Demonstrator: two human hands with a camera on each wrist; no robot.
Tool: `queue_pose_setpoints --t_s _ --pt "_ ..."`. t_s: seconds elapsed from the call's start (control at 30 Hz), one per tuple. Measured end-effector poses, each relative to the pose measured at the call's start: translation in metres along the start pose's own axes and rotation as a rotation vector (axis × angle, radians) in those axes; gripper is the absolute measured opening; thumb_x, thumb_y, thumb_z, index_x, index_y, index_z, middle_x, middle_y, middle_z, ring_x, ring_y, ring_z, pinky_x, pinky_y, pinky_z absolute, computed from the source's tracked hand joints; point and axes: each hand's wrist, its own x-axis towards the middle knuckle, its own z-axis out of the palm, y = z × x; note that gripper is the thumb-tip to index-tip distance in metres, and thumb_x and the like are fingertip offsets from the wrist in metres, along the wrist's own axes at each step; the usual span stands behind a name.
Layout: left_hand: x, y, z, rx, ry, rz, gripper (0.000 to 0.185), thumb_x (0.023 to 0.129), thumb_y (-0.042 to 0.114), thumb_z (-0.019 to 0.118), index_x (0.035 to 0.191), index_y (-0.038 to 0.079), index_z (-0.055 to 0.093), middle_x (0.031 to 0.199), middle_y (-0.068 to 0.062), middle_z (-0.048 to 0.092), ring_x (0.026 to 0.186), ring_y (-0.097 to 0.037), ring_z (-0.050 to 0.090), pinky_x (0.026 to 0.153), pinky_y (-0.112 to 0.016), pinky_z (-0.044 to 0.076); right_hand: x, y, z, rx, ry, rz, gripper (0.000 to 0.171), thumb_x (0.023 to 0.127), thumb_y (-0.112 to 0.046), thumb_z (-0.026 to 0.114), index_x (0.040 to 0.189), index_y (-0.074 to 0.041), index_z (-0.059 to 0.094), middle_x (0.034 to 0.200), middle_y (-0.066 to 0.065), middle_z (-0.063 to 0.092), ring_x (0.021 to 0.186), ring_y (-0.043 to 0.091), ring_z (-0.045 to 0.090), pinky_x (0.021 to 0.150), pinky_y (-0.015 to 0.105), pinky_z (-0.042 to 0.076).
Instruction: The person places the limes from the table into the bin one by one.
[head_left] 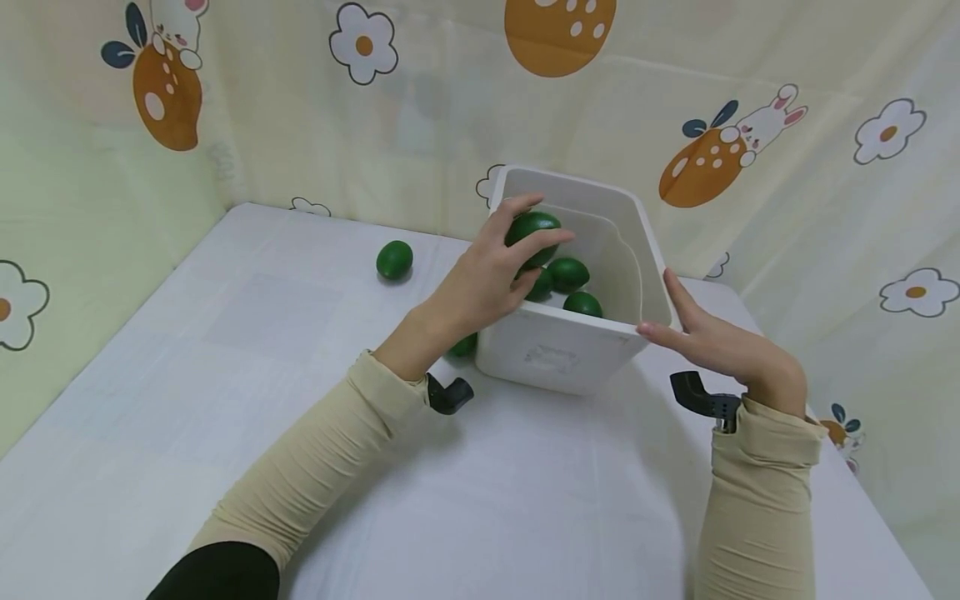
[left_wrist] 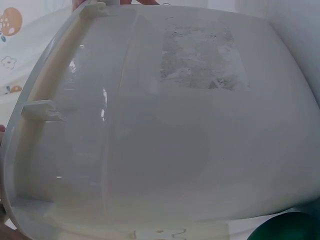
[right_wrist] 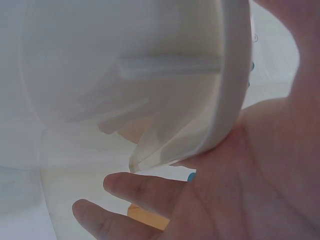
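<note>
Over the white bin [head_left: 570,350], the left hand [head_left: 487,279] grips a green lime [head_left: 531,227] above three already inside, the right hand [head_left: 720,346] flat against its side, two limes seemingly left outside.

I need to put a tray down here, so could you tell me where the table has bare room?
The table is bare in front of the white bin, between the two sleeves, and along the left side below the loose green fruit. It is crowded at the bin: the left hand holds a fruit over it, the right hand rests against its side.
</note>
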Motion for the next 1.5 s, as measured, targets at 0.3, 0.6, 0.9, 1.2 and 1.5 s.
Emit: queue_pose_setpoints --t_s 0.3,0.6,0.9,1.2,1.5 --pt "0.001 0.001 0.000 0.016 -0.004 -0.031 0.043 0.088 0.001 0.057 0.127 0.020 0.056 0.146 -0.015 0.029 0.136 -0.024 0.035 0.084 -0.025 0.048 0.000 0.001 0.000 -0.003 0.004 -0.006 0.087 0.096 -0.050 0.043 0.145 -0.033 -0.027 0.157 0.000 -0.026 0.144 0.044 -0.008 0.099 0.076 0.014" --pt "0.000 -0.005 0.000 -0.023 0.040 -0.081 0.035 0.092 0.011 0.055 0.127 0.018 0.057 0.145 -0.012 0.031 0.132 -0.023 0.038 0.097 -0.032 0.045 0.000 -0.001 0.000 -0.005 0.004 -0.015 0.087 0.096 -0.049 0.043 0.145 -0.032 -0.027 0.157 0.001 -0.025 0.144 0.044 -0.007 0.099 0.076 0.014" --pt "-0.006 -0.038 -0.009 -0.019 0.157 -0.356 0.037 0.097 0.022 0.041 0.132 0.016 0.053 0.144 -0.009 0.035 0.130 -0.020 0.041 0.105 -0.035 0.040 -0.001 -0.002 0.000 -0.013 0.001 0.004 0.088 0.096 -0.050 0.043 0.145 -0.032 -0.028 0.156 0.000 -0.027 0.145 0.043 -0.009 0.100 0.076 0.013" --pt "-0.019 -0.075 -0.022 0.103 0.078 -0.717 0.051 0.091 0.019 0.046 0.142 0.018 0.041 0.151 -0.014 0.025 0.135 -0.032 0.033 0.107 -0.054 0.030 -0.001 -0.002 0.000 -0.008 -0.005 0.004 0.087 0.097 -0.050 0.043 0.145 -0.032 -0.028 0.156 0.000 -0.027 0.144 0.042 -0.010 0.100 0.075 0.012" --pt "-0.038 -0.105 -0.019 0.099 -0.188 -0.900 0.071 0.088 0.029 0.056 0.151 0.026 0.023 0.159 -0.016 0.000 0.146 -0.036 0.001 0.109 -0.066 0.017 -0.004 -0.006 0.000 0.000 -0.006 0.007 0.087 0.096 -0.052 0.042 0.144 -0.035 -0.028 0.156 -0.004 -0.027 0.145 0.040 -0.011 0.102 0.074 0.010"
